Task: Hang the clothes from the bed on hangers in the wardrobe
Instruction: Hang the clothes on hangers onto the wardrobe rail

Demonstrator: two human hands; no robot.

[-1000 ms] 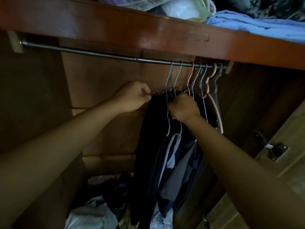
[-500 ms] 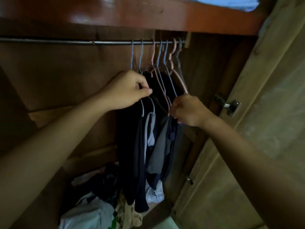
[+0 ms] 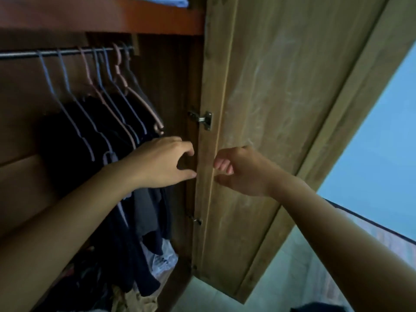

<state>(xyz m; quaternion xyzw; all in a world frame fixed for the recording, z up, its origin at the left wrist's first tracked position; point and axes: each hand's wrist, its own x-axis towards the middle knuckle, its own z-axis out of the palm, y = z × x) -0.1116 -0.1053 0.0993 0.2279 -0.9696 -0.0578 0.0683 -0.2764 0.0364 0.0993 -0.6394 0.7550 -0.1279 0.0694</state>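
Several wire and plastic hangers (image 3: 105,86) hang on the metal rail (image 3: 27,54) inside the wardrobe, with dark clothes (image 3: 74,140) draped on them. My left hand (image 3: 159,163) is to the right of the hung clothes, fingers apart and holding nothing. My right hand (image 3: 243,171) hovers in front of the open wardrobe door (image 3: 281,109), fingers loosely curled and empty. Neither hand touches a hanger.
A red-brown shelf (image 3: 101,19) runs above the rail with blue cloth (image 3: 171,0) on it. A metal hinge (image 3: 202,119) joins the door to the wardrobe side. Crumpled clothes and a plastic bag (image 3: 162,260) lie at the wardrobe bottom. A light tiled floor (image 3: 281,289) is below right.
Both hands have let go of the hangers and drawn away to the right. The view has swung right, bringing the open door into sight.
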